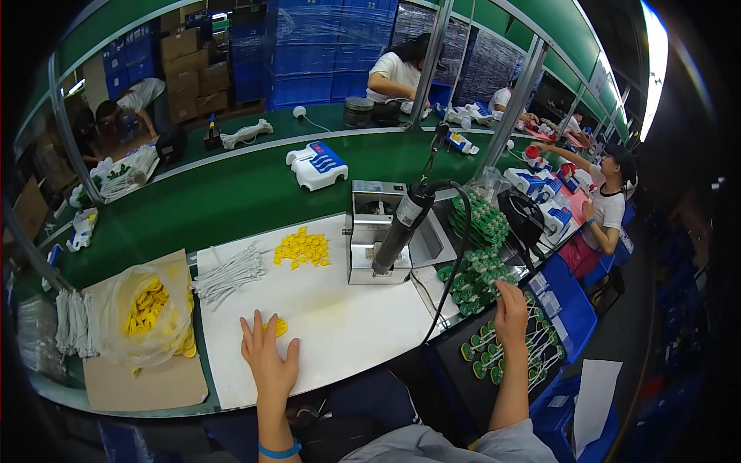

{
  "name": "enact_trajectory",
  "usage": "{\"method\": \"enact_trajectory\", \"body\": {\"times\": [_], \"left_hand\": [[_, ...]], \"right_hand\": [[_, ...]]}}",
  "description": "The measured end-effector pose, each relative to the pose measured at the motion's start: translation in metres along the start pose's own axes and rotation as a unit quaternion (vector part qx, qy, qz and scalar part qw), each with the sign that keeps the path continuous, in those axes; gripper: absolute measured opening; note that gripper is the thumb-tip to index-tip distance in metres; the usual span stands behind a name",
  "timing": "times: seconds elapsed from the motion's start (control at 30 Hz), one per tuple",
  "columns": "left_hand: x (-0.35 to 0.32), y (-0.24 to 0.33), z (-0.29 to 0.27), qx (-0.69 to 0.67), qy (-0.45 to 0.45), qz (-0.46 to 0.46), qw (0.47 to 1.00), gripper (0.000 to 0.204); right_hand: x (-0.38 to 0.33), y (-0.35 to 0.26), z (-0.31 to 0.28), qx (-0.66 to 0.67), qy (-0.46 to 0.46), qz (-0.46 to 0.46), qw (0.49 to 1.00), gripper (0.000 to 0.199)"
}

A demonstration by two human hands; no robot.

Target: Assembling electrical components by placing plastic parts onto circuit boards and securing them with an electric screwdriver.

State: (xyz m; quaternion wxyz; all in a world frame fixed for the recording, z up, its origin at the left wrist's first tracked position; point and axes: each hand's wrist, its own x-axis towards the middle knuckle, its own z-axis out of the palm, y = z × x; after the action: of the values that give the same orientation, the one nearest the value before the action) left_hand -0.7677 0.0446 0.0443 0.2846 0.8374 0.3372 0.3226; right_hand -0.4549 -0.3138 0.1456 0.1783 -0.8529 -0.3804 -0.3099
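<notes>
My left hand [270, 361] lies over the white work sheet [351, 328] with its fingers spread. A small yellow plastic disc [280, 328] shows right at its fingertips; whether they touch it I cannot tell. At the right, my right hand [511, 312] is at the near edge of a heap of green circuit boards [471, 282], its fingers close together. Anything between those fingers is hidden. A loose pile of yellow discs [302, 248] and a bundle of white cables [230, 274] lie farther up the sheet.
An electric screwdriver [401, 228] hangs over a metal screw feeder [376, 262]. Left stands a plastic bag [120, 336] of yellow parts on cardboard [154, 386]. Wired boards [494, 359] fill a tray at right. A white-and-blue housing [316, 165] sits on the green belt [255, 185]. Co-workers sit beyond.
</notes>
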Motion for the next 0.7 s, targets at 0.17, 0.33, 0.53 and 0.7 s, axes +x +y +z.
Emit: {"method": "enact_trajectory", "body": {"times": [0.17, 0.33, 0.53, 0.7], "left_hand": [[-0.002, 0.001, -0.001, -0.004, -0.001, 0.003, 1.0, 0.061], [-0.006, 0.003, -0.003, -0.007, -0.001, 0.003, 1.0, 0.061], [-0.003, 0.008, -0.002, -0.012, 0.005, -0.005, 1.0, 0.062], [-0.008, 0.018, -0.001, -0.046, 0.035, 0.003, 0.998, 0.055]], "right_hand": [[0.003, 0.028, 0.007, 0.037, 0.131, 0.044, 0.99, 0.028], [0.003, 0.042, 0.002, 0.078, 0.146, 0.117, 0.979, 0.027], [0.007, -0.024, -0.044, 0.147, 0.275, 0.101, 0.945, 0.027], [-0.001, -0.034, -0.086, 0.533, 0.173, 0.17, 0.811, 0.025]]}}
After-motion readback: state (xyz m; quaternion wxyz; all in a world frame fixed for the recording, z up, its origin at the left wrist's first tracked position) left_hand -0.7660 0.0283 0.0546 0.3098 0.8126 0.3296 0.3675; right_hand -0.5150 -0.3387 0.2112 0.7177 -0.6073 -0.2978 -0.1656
